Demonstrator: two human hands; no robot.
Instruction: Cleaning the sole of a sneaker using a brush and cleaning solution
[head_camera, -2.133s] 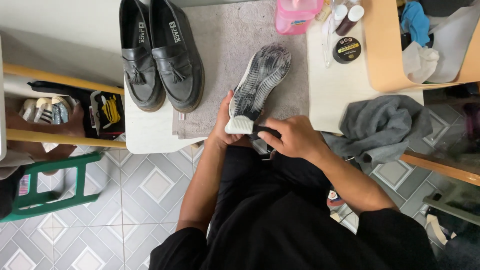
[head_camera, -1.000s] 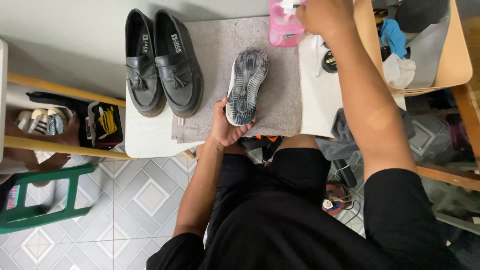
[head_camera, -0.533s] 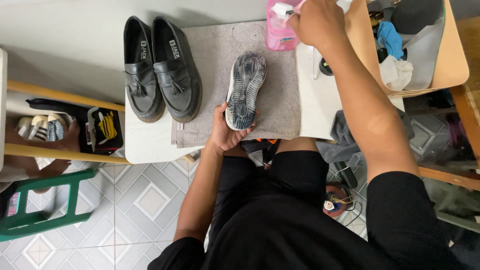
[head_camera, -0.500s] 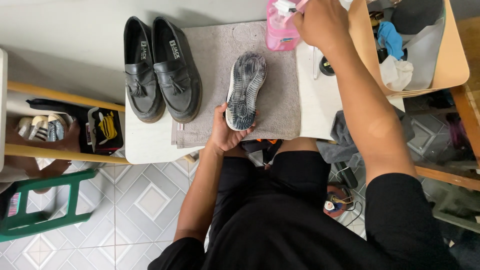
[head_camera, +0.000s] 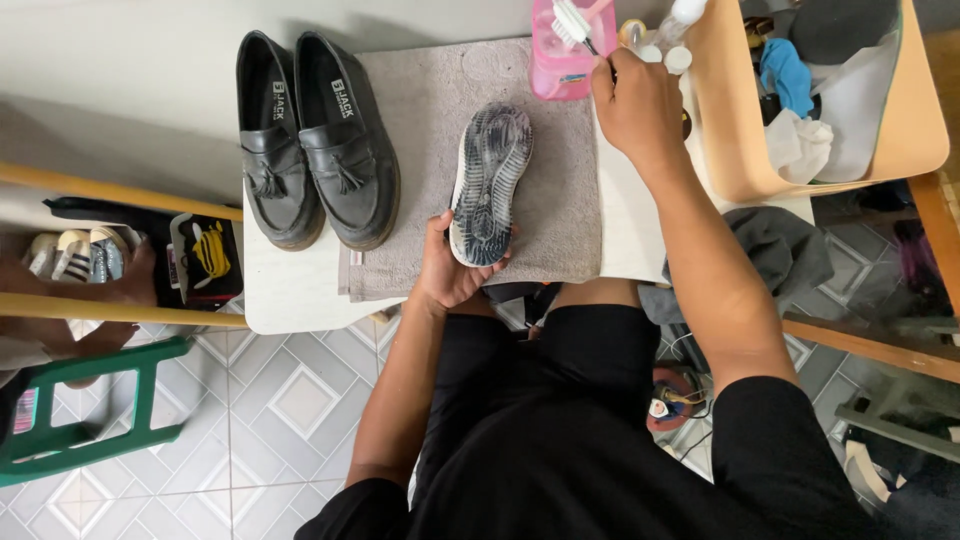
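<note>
Shoe (head_camera: 489, 185) sole-up (toe away), lengthwise.

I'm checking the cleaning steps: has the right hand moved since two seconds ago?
Yes. The right hand left the sneaker's heel and went up the table to the pink tub, holding a brush over it.

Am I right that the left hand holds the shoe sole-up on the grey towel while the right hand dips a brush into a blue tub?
Not quite: the head view shows the tub is pink, not blue. The left hand does hold the shoe sole-up on the grey towel, and the right hand holds the brush there.
</note>
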